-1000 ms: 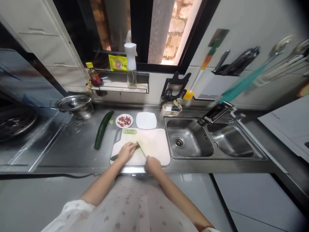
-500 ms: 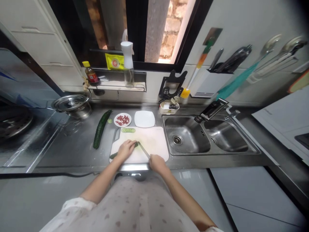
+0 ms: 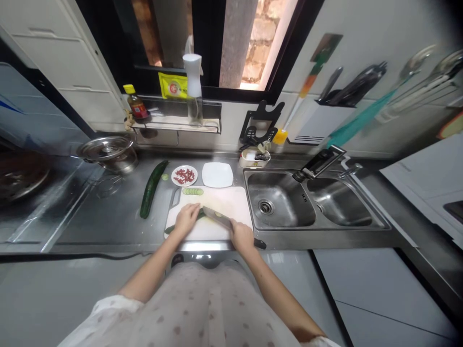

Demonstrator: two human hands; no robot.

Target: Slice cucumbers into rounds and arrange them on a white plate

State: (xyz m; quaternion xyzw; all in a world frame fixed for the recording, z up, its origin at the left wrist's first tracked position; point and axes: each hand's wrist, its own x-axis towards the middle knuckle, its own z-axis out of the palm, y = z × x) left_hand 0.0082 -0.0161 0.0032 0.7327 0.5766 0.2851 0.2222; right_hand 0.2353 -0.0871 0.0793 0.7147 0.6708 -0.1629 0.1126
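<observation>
On the white cutting board [image 3: 220,231] lies a dark green cucumber [image 3: 169,230], pinned down by my left hand [image 3: 186,220], whose fingers curl over it. My right hand [image 3: 242,236] grips a kitchen knife [image 3: 219,218] by its black handle, which sticks out behind the fist. The blade lies tilted with its broad side showing and its tip near the cucumber's cut end. A pale green slice clings to the blade. At the board's upper left, overlapping cucumber slices [image 3: 193,191] form a short row.
Behind the board stand a plate of chopped red pieces [image 3: 184,176] and a white square plate [image 3: 217,175]. A whole cucumber [image 3: 153,189] lies to the left, near a lidded steel pot [image 3: 108,153]. To the right is a double sink [image 3: 249,202] with a black faucet [image 3: 318,164].
The knife has turned from edge-down to tilted, showing its flat side and handle end. My right hand has shifted slightly right and up. My left hand still holds the cucumber.
</observation>
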